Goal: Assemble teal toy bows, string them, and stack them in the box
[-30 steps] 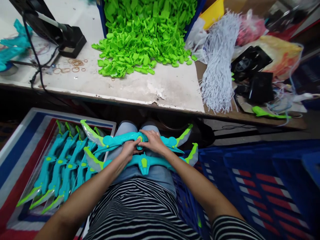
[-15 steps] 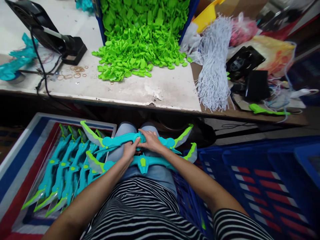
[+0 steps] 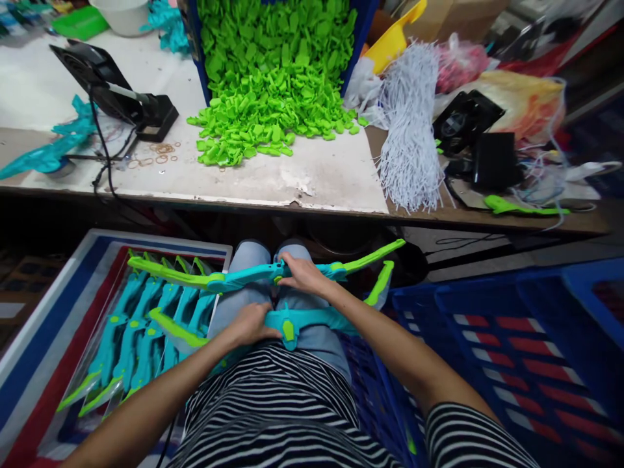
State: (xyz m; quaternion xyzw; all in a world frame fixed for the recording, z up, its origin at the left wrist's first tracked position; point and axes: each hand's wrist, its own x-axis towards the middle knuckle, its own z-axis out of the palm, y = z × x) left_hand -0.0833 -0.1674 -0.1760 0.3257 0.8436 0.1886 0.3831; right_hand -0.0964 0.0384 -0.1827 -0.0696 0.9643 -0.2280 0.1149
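Observation:
Two teal toy bows with lime-green tips are over my lap. My right hand (image 3: 303, 273) is closed around the middle of the farther toy bow (image 3: 248, 275), which is turned edge-on above my knees. Nearer my shirt lies the second toy bow (image 3: 322, 318), a lime-green piece at its centre. My left hand (image 3: 252, 324) has its fingers wrapped on this nearer bow, just left of its centre. The fingertips of that hand are partly hidden.
To my left, several similar bows (image 3: 131, 318) stand in a row in a striped-lined crate (image 3: 53, 325). Lime-green pieces (image 3: 273, 110) spill from a blue bin onto the table (image 3: 336, 175). White strings (image 3: 412, 130) and a black fan (image 3: 468, 120) lie right. Blue crates (image 3: 487, 364) stand at my right.
My left hand has left the farther bow and moved down to the nearer one. My right hand has kept hold of the farther bow, which has rotated so its edge faces up.

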